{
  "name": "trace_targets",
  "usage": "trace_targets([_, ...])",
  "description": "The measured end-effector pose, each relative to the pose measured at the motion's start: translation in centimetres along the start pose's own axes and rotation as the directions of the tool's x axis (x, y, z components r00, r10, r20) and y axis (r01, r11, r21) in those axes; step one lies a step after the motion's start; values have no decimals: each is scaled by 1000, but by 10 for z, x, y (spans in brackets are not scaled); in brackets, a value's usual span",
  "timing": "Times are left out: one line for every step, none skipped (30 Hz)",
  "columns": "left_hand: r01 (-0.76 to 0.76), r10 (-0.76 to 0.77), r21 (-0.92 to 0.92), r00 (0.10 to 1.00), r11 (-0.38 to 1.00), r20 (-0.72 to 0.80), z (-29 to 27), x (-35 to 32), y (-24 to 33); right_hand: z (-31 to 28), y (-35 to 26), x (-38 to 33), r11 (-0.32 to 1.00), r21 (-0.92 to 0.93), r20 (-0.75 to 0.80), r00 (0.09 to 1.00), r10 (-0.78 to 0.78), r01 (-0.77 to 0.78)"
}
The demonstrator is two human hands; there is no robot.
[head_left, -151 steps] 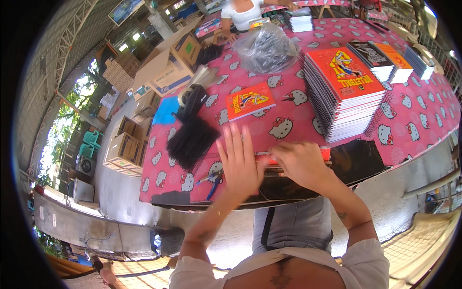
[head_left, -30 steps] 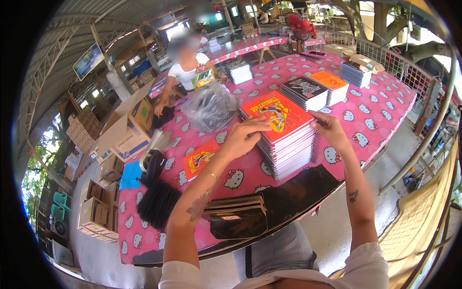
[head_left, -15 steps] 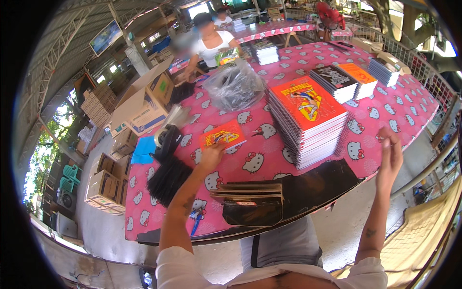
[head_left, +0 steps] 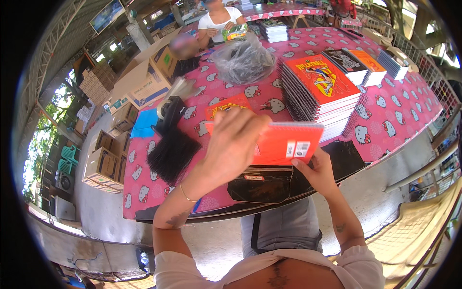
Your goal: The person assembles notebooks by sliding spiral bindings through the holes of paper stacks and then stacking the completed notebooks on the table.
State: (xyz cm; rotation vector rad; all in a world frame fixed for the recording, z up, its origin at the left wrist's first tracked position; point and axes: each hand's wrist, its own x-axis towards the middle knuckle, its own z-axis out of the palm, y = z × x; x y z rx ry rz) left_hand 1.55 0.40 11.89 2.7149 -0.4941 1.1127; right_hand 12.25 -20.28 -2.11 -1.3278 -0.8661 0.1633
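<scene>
I hold a red spiral notebook [head_left: 288, 142] up in front of me, its back cover toward me. My left hand [head_left: 231, 144] grips its left side from above and my right hand [head_left: 313, 171] holds its lower right edge. Below it a black bag [head_left: 269, 185] lies at the table's near edge. A tall stack of red-covered spiral notebooks [head_left: 320, 91] stands just beyond, to the right. A single orange notebook [head_left: 226, 106] lies flat behind my left hand.
The table has a pink patterned cloth [head_left: 394, 115]. A bundle of black spiral combs [head_left: 171, 154] and a tape dispenser [head_left: 168, 111] lie at left, a clear plastic bag [head_left: 243, 60] at the back, smaller notebook stacks [head_left: 358, 65] at right. A person [head_left: 219, 21] sits opposite. Cardboard boxes [head_left: 103, 164] stand left.
My hands left the tall stack and came together; they now hold one red notebook raised in front of me. The view has tilted back toward the table's near edge.
</scene>
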Motion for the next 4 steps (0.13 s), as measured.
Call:
trace_targets([5, -5, 1, 1000, 1000, -5, -1, -2, 4, 0, 2, -5, 999, -21, 3, 1000, 27, -27])
trace_targets([2, -3, 3, 999, 1000, 39, -1, -4, 7, -1, 2, -9, 998, -43, 3, 998, 56, -55])
trace_targets([0, 0, 2, 997, 1000, 83, -1, -5, 9, 2, 3, -13, 999, 33, -30, 999, 40, -39])
trace_targets([3, 0, -15, 989, 1000, 149, -8, -3, 12, -1, 4, -16, 999, -24, 6, 1000, 25, -25])
